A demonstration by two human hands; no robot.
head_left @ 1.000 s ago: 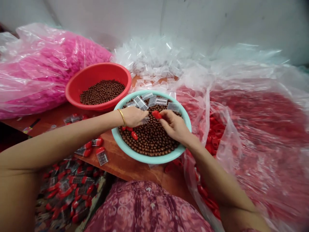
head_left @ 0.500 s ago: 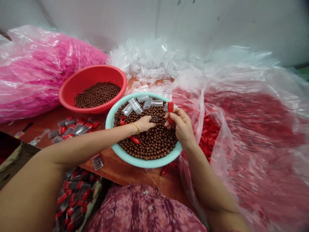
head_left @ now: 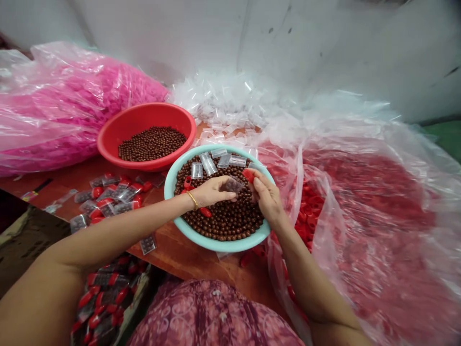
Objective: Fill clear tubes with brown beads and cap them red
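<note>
My left hand (head_left: 212,191), with a gold bangle at its wrist, is closed on a clear plastic container (head_left: 233,185) that looks dark with brown balls inside. In my right hand (head_left: 265,196) a red plastic cap (head_left: 248,175) is pinched between thumb and fingers, a little apart from the container. Both hands are over a light blue basin (head_left: 201,244) of shiny brown balls (head_left: 230,223). Several clear empty containers (head_left: 208,164) lie on the balls at the far side. Red caps (head_left: 205,212) also rest on the balls near my left wrist.
A red basin (head_left: 108,144) with more brown balls stands behind on the left. Filled, capped containers (head_left: 118,194) lie on the table (head_left: 176,257) and in a box below. Bags of pink parts (head_left: 72,110) and red caps (head_left: 370,216) flank the basins; clear containers (head_left: 230,101) are heaped behind.
My left hand has lifted the container up out of the balls. My right hand has tilted the red cap and brought it lower. Another filled container has appeared in the pile on the left.
</note>
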